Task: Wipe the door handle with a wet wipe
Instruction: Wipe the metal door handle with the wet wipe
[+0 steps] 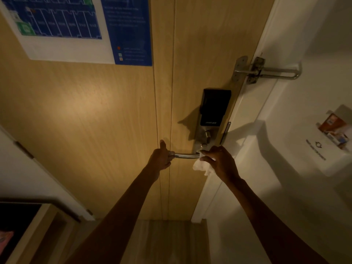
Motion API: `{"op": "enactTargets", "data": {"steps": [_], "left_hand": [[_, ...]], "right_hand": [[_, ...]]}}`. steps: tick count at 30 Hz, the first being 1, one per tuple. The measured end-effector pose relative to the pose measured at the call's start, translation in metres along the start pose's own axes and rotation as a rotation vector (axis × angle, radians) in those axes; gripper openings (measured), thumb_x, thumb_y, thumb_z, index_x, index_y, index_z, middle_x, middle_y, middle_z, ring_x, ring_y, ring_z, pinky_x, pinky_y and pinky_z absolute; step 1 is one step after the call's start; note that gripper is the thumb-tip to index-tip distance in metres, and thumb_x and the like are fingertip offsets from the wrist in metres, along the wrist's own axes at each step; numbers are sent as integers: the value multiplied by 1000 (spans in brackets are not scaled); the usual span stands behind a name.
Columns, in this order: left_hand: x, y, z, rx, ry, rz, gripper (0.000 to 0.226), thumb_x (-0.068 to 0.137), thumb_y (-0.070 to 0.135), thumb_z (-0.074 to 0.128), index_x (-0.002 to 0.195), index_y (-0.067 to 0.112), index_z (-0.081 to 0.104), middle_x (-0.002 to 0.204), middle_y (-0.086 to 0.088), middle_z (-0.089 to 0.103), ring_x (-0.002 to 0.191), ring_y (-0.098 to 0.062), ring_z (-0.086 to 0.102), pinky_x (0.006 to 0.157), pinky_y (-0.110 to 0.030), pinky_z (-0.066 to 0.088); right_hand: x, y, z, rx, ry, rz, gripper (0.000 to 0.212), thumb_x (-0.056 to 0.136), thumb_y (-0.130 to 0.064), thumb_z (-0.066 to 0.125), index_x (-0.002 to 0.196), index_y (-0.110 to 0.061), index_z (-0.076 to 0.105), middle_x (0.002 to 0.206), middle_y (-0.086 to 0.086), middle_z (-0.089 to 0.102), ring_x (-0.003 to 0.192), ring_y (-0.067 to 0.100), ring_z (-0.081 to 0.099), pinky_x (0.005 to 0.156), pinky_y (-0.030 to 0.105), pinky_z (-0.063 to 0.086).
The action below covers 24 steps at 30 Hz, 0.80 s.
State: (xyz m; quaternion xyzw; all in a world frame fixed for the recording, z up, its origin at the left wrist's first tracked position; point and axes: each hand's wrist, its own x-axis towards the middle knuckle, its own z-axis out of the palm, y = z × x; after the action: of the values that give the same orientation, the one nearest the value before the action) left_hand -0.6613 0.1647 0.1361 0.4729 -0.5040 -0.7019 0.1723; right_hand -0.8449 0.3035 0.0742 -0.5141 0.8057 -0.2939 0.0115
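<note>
A silver lever door handle (pixel 185 155) sticks out leftward from the lock plate on a light wooden door (pixel 95 115). My left hand (pixel 161 158) is closed around the handle's free left end, thumb pointing up. My right hand (pixel 219 161) grips a crumpled white wet wipe (pixel 201 166) and presses it against the handle's right end, close to the lock plate. Part of the wipe hangs below my fingers.
A black smart lock (pixel 214 106) sits above the handle, with a small thumb-turn under it. Higher up is a metal swing-bar guard (pixel 266 70) bridging door and white frame. An evacuation plan poster (pixel 76 29) hangs upper left. A white wall-mounted holder (pixel 322 149) is at right.
</note>
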Motion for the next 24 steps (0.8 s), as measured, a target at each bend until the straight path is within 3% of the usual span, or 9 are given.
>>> {"op": "enactTargets", "data": {"steps": [3, 7, 10, 13, 17, 19, 24], "left_hand": [[1, 1, 1, -4, -13, -4, 69, 100, 48, 21, 104, -4, 66, 73, -9, 60, 64, -14, 52, 91, -35, 49], [6, -3, -2, 7, -6, 8, 69, 98, 53, 23, 99, -1, 67, 73, -9, 62, 62, -15, 55, 70, -29, 50], [5, -2, -2, 30, -30, -4, 70, 98, 52, 22, 107, -3, 65, 92, -15, 65, 70, -17, 57, 86, -35, 50], [5, -1, -3, 44, -43, 0, 72, 98, 53, 22, 109, -3, 66, 108, -22, 66, 67, -15, 56, 89, -36, 50], [6, -3, -3, 42, -33, 13, 72, 98, 53, 22, 108, -3, 66, 91, -16, 63, 65, -15, 54, 79, -32, 50], [6, -4, -3, 36, -37, 6, 71, 98, 52, 23, 109, -4, 65, 87, -13, 61, 66, -15, 54, 84, -34, 49], [6, 1, -5, 60, -58, -20, 72, 99, 51, 20, 113, -5, 63, 113, -21, 65, 106, -31, 61, 102, -40, 46]], "right_hand": [[-1, -7, 5, -98, 90, -28, 25, 84, -36, 69, 106, -24, 71, 99, -1, 68, 94, 14, 59, 81, 24, 50], [9, -29, 10, -279, 37, -122, 16, 83, -33, 71, 97, -26, 72, 102, -2, 71, 92, 18, 62, 84, 30, 51], [9, -31, 6, -328, 37, -117, 19, 79, -32, 75, 96, -24, 74, 110, 2, 69, 99, 22, 60, 85, 34, 51], [4, -22, -2, -435, 75, -142, 25, 73, -27, 80, 96, -20, 73, 111, 7, 66, 99, 26, 60, 80, 33, 51], [2, -28, 9, -558, 114, -207, 31, 69, -23, 83, 96, -13, 70, 109, 12, 66, 99, 30, 61, 77, 36, 52], [2, -34, 14, -568, 100, -207, 31, 68, -23, 83, 95, -12, 70, 106, 11, 67, 98, 30, 60, 78, 37, 52], [6, -24, 7, -581, 7, -184, 39, 67, -33, 85, 99, -18, 69, 114, 6, 64, 100, 27, 57, 84, 36, 48]]}}
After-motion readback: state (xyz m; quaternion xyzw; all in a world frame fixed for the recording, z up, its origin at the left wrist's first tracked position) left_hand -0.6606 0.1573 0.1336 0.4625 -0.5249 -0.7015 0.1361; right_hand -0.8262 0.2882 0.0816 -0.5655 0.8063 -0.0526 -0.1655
